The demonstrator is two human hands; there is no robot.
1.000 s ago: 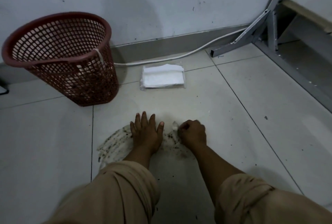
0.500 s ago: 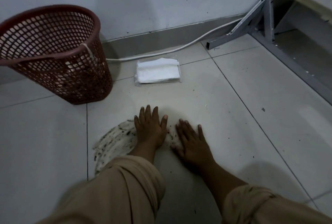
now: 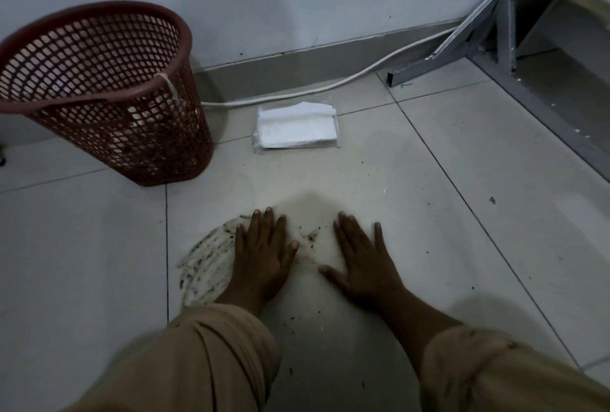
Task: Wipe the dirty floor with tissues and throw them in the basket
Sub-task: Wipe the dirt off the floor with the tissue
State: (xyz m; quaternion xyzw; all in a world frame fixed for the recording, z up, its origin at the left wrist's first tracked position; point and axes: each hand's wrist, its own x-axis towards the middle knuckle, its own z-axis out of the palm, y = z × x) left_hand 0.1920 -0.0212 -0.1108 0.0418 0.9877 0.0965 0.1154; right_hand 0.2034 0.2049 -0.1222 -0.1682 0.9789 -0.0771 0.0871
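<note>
A white tissue (image 3: 208, 259), smeared with dark specks, lies spread flat on the pale floor tiles. My left hand (image 3: 262, 253) presses on it with the palm down and the fingers spread. My right hand (image 3: 361, 263) lies flat just to the right, fingers apart, on the tissue's right end as far as I can tell. Dark crumbs (image 3: 312, 235) show between the two hands. A red mesh basket (image 3: 185, 35) stands upright at the back left, against the wall. A pack of clean white tissues (image 3: 297, 127) lies beyond my hands, to the right of the basket.
A white cable (image 3: 330, 83) runs along the skirting behind the tissue pack. A grey metal frame (image 3: 462, 38) stands in the back right corner. Loose specks (image 3: 491, 200) dot the tiles to the right. My tan sleeves fill the bottom of the view.
My right hand has opened from a fist into a flat palm and slid to the right, spreading the tissue. My left hand has stayed pressed on it.
</note>
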